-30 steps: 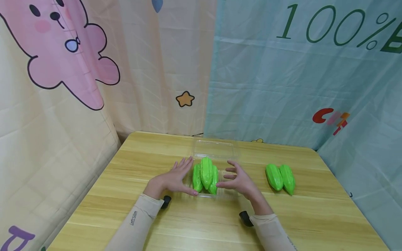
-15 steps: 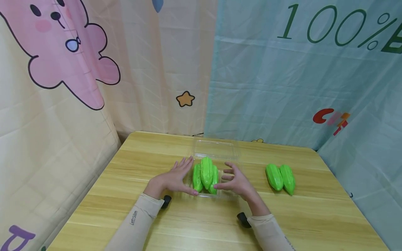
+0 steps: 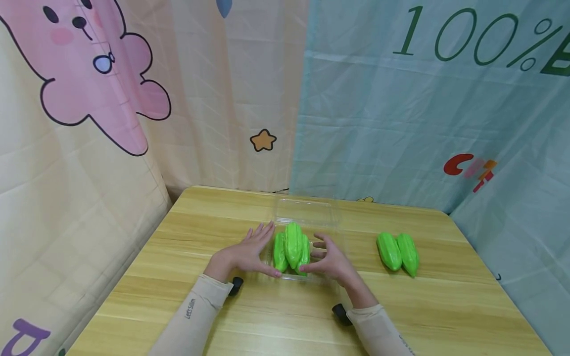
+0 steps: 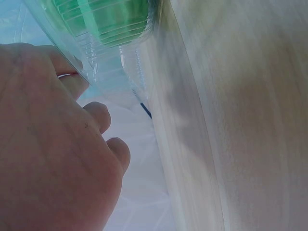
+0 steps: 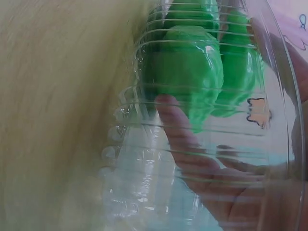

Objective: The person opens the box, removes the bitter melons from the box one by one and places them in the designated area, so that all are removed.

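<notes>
In the head view, a clear plastic clamshell box [image 3: 291, 277] stands at the middle of the table, its lid [image 3: 307, 210] folded back away from the person. Three bright green ribbed star fruit [image 3: 293, 242] are inside, one resting over the other two. My left hand [image 3: 242, 258] lies along the left wall with fingers extended, thumb at the front corner. My right hand [image 3: 333, 261] reaches into the right part, fingers spread, thumb tip at the right-hand fruit. Through the wall in the right wrist view, a finger [image 5: 180, 130] meets the green fruit [image 5: 190, 67].
Two more star fruit [image 3: 389, 251] lie side by side on the wooden table [image 3: 445, 296], to the right of the box. Printed curtains [image 3: 378, 123] hang behind the table and at both sides.
My right hand has moved left and slightly toward the person, deeper over the box and onto the right-hand fruit. The left hand and the loose pair have stayed put.
</notes>
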The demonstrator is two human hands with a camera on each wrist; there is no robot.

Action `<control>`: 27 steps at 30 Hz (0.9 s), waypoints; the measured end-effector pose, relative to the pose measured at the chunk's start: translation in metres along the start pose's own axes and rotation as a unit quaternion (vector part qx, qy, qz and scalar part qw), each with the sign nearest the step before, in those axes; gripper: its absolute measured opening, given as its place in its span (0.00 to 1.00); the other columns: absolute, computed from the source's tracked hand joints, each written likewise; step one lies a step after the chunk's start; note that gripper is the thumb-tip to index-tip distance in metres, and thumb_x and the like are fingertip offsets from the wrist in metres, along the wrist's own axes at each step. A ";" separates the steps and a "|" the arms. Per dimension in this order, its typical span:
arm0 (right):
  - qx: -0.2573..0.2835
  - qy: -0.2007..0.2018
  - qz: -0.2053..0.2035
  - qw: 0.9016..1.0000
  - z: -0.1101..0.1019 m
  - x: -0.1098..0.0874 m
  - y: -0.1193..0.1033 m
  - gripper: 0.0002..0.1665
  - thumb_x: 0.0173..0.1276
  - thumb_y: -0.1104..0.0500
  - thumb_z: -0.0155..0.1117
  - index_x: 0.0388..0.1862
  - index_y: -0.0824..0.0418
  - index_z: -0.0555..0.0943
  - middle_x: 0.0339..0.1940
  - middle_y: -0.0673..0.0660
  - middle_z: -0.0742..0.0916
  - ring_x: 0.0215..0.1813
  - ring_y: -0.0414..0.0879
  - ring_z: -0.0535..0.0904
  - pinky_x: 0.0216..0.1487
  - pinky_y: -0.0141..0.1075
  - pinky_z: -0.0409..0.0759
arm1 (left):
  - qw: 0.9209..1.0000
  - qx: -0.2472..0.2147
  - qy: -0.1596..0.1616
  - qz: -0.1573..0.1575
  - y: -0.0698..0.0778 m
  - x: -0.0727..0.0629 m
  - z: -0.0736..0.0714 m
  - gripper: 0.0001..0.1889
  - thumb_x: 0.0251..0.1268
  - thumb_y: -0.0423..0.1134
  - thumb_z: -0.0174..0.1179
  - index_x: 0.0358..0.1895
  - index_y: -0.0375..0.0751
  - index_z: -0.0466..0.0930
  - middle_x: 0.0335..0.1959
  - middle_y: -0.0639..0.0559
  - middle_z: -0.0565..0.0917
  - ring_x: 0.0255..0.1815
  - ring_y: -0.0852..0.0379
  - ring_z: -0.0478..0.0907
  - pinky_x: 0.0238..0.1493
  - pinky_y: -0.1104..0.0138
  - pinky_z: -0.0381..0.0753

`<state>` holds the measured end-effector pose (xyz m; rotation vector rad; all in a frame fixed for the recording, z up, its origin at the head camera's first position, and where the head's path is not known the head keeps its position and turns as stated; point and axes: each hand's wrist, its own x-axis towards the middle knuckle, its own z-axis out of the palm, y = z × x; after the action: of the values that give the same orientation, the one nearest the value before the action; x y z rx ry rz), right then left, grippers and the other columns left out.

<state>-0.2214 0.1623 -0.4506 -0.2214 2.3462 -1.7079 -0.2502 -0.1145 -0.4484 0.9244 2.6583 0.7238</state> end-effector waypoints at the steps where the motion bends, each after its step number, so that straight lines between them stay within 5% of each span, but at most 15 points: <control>1: -0.001 0.000 0.000 1.000 0.001 0.000 0.000 0.67 0.47 0.62 0.87 0.79 0.66 0.54 0.72 0.75 0.67 0.69 0.71 0.69 0.61 0.57 0.77 | 1.000 -0.001 0.000 -0.001 0.000 0.000 0.000 0.71 0.50 0.73 0.67 0.81 0.37 0.30 0.82 0.44 0.31 0.80 0.41 0.25 0.76 0.47 0.27; 27: -0.079 -0.014 -0.028 0.996 0.016 0.006 0.005 0.63 0.50 0.60 0.85 0.79 0.67 0.57 0.66 0.75 0.75 0.63 0.67 0.77 0.61 0.56 0.77 | 1.000 0.003 0.001 -0.002 0.000 0.000 0.002 0.71 0.50 0.73 0.67 0.81 0.38 0.30 0.83 0.43 0.31 0.80 0.40 0.26 0.76 0.46 0.28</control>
<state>-0.2231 0.1474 -0.4611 -0.3373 2.4783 -1.5331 -0.2499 -0.1137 -0.4503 0.9217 2.6649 0.7156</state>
